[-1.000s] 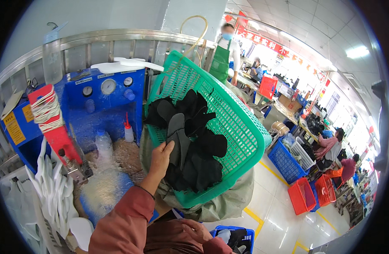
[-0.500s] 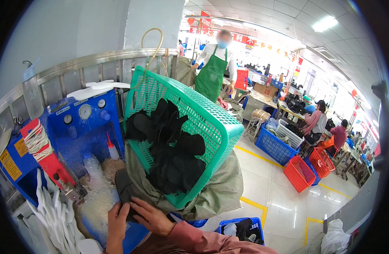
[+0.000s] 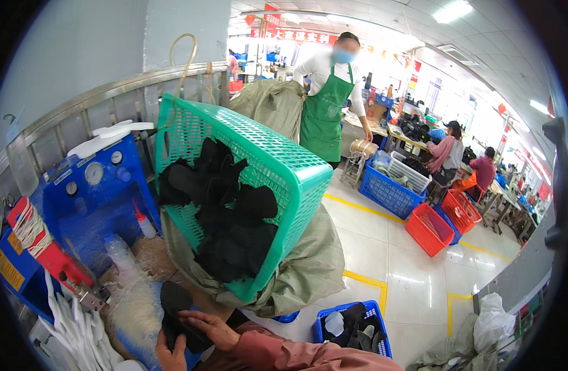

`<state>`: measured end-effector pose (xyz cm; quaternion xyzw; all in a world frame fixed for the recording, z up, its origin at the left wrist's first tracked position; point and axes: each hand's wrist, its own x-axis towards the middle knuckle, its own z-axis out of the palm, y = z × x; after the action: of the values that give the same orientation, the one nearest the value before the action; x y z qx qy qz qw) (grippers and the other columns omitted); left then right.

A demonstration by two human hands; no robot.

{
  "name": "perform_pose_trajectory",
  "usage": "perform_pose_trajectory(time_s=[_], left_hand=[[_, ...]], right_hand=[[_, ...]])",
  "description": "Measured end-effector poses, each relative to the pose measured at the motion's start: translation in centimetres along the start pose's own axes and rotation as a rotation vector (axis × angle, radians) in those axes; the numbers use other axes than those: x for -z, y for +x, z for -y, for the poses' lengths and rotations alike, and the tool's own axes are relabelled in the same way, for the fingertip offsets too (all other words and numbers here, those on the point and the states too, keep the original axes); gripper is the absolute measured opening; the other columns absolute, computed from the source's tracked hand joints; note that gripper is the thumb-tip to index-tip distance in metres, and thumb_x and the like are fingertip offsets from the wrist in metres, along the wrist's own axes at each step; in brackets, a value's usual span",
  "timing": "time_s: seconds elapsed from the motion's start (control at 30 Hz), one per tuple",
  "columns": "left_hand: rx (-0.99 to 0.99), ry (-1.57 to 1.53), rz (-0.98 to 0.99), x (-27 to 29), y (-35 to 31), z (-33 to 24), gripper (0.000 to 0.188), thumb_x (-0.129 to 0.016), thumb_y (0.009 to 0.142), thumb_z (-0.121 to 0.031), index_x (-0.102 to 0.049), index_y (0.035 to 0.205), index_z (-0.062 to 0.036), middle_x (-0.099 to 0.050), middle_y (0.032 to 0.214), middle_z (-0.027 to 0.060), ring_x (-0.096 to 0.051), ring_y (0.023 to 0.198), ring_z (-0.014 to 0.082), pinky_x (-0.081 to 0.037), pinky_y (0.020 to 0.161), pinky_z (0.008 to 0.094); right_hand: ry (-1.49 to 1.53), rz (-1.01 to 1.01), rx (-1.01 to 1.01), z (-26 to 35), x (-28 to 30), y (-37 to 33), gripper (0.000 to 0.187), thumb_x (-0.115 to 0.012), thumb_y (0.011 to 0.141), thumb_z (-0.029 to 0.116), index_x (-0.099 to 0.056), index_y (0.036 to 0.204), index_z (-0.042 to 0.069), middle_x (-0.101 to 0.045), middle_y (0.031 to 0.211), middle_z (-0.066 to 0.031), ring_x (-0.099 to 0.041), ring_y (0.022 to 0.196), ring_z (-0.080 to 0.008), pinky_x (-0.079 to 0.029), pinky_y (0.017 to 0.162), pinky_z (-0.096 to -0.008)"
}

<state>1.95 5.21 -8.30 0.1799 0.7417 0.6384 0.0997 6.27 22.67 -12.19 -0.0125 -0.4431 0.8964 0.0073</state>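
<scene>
The dark flat piece (image 3: pixel 176 298) (maybe two stacked, hard to tell) has moved clear of the green basket (image 3: pixel 313 177) to just in front, left hand (image 3: pixel 173 354) gripping, right hand (image 3: pixel 213 331) fingers pinching, so it's two-handed handling now.

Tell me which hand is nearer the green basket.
Right. In the picture, the right hand is just below the lower corner of the green basket; the left hand is lower and farther left.
</scene>
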Motion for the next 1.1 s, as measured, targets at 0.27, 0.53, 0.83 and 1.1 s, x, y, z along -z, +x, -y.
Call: perform_pose_trajectory(time_s=[0.27,0.53,0.83,1.1], left_hand=[[-0.260,0.402,-0.121,-1.0,0.2,0.9,0.034,-0.056,0.092,-0.010,-0.062,0.122,0.0036,-0.064,0.103,0.0153,-0.064,0.099,0.0299,-0.051,0.088,0.0397],[-0.227,0.662,0.049,0.5,-0.5,0.2,0.030,-0.057,0.106,-0.030,-0.065,0.119,-0.0042,-0.062,0.113,0.0248,-0.060,0.097,0.0421,-0.048,0.082,0.0483],[-0.001,0.857,-0.108,5.4,-1.0,-5.5,0.048,-0.058,0.104,-0.042,-0.068,0.128,-0.0015,-0.067,0.123,0.0269,-0.063,0.109,0.0419,-0.051,0.096,0.0448],[-0.155,0.772,-0.057,3.3,-0.2,-6.6,0.026,-0.063,0.099,-0.018,-0.065,0.109,0.0055,-0.064,0.093,0.0203,-0.059,0.083,0.0351,-0.049,0.079,0.0417]], right_hand=[[-0.551,0.008,0.256,-0.4,-2.3,-2.4,0.063,-0.066,0.101,0.025,-0.041,0.154,0.002,-0.048,0.151,-0.0154,-0.049,0.138,-0.0243,-0.039,0.115,-0.0355],[-0.152,0.021,0.112,-4.8,1.2,-1.3,0.032,-0.063,0.102,0.009,-0.062,0.134,0.002,-0.069,0.119,-0.0014,-0.062,0.110,-0.0106,-0.049,0.098,-0.0258],[-0.085,-0.198,0.107,-4.7,8.3,-2.0,0.025,-0.067,0.099,0.012,-0.067,0.122,0.002,-0.069,0.104,-0.0035,-0.064,0.095,-0.0114,-0.052,0.083,-0.0270],[-0.637,-0.319,0.496,2.7,0.9,-9.0,0.025,-0.061,0.103,0.012,-0.065,0.125,0.001,-0.067,0.114,-0.0129,-0.065,0.108,-0.0186,-0.052,0.092,-0.0315]])
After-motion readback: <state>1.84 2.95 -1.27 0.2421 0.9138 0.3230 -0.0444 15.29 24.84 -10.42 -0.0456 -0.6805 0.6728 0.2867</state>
